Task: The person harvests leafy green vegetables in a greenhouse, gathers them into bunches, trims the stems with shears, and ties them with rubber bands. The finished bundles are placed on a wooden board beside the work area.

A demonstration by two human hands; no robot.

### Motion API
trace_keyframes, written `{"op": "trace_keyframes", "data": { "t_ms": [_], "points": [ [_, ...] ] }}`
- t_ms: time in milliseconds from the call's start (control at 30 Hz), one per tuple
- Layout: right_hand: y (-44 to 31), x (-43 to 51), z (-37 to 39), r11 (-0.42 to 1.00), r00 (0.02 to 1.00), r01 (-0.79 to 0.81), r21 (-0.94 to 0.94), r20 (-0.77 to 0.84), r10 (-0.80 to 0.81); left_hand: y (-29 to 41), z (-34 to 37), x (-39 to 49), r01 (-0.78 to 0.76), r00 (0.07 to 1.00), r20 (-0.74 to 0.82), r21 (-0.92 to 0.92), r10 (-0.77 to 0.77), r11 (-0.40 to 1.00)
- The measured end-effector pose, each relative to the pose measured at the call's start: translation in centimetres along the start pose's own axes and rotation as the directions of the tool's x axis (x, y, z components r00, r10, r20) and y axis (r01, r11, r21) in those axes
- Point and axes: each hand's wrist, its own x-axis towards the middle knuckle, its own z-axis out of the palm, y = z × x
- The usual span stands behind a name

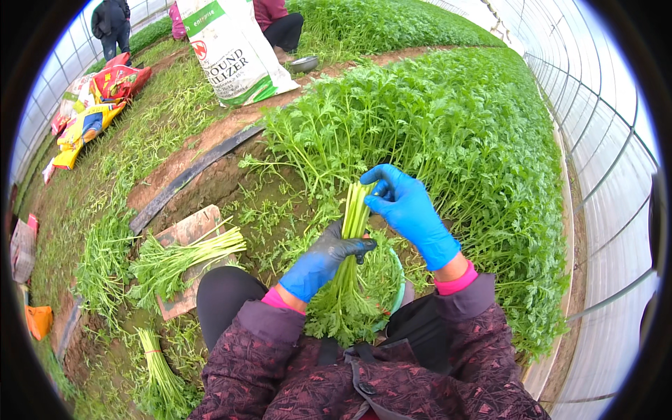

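My left hand (328,255), in a blue glove with dark stained fingers, grips a bunch of leafy green stalks (354,218). The cut ends point away from me and the leaves hang towards my lap. At the cut ends is my right hand (407,207), in a clean blue glove, thumb and forefinger bent close to the stalk tops; whether they pinch a stalk I cannot tell. Beneath the bunch, a light green basin (399,283) holds loose leaves. Left of my knee, loose cut stalks (210,249) lie across a worn board (197,223). Below them rests a bunch tied with a red band (157,362).
Dense leafy greens (430,121) grow ahead and to the right, beside the plastic greenhouse wall (614,210). A white fertilizer sack (236,58) stands ahead, near a metal bowl (304,64) and a crouching person (281,26). Another person (113,26) stands behind colourful bags (94,118). A dark strip (194,173) edges the soil.
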Motion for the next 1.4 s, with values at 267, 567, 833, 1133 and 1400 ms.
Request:
{"op": "trace_keyframes", "data": {
  "t_ms": [267,567,833,1133,1400],
  "points": [
    [-0.1,0.5,-1.1,0.953,0.960,-0.003,0.303,-0.266,0.088,-0.7,-0.6,0.0,-0.039,0.996,0.075,-0.054,0.043,0.998],
    [1.3,0.0,0.5,0.699,0.799,-0.322,0.639,0.580,-0.162,-0.5,1.2,-0.2,-0.190,0.969,0.178,0.110,0.169,0.975],
    [0.4,-1.4,-0.5,0.637,0.946,-0.143,0.758,0.294,-0.136,-0.7,0.4,-0.3,-0.134,0.976,0.209,0.339,0.064,0.931],
    [0.9,-1.4,-6.0,0.513,0.956,0.072,0.855,0.089,-0.281,-0.6,-0.3,-3.9,-0.275,0.884,0.140,0.927,0.446,0.254],
    [-2.7,-0.5,-4.2,0.803,0.998,-0.021,0.595,-0.033,0.050,3.6,-3.0,-7.6,0.141,0.989,-0.125,0.962,0.080,-0.233]
  ]
}}
